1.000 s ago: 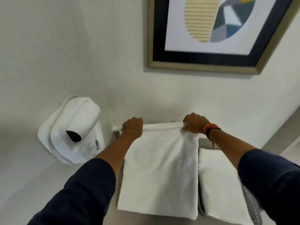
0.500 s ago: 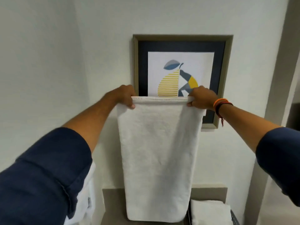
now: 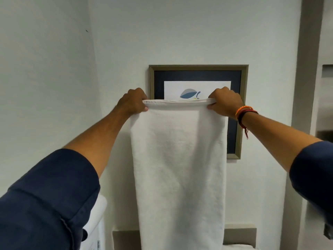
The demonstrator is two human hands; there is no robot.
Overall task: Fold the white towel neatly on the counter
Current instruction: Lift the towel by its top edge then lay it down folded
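Observation:
The white towel (image 3: 178, 168) hangs straight down in front of the wall, held up by its top edge. My left hand (image 3: 132, 103) grips the top left corner and my right hand (image 3: 225, 103) grips the top right corner, both at the height of the picture. The towel's lower end runs out of the frame at the bottom, in front of the grey counter (image 3: 239, 235), so whether it touches the counter is hidden.
A framed picture (image 3: 236, 112) hangs on the wall behind the towel. A white wall-mounted hair dryer (image 3: 95, 219) shows at the lower left. Another white towel (image 3: 237, 247) lies at the bottom right. A grey door frame (image 3: 302, 105) stands at the right.
Both hands have lifted the towel from lying on the counter to hanging upright at picture height. In the last half second the hands rose slightly more.

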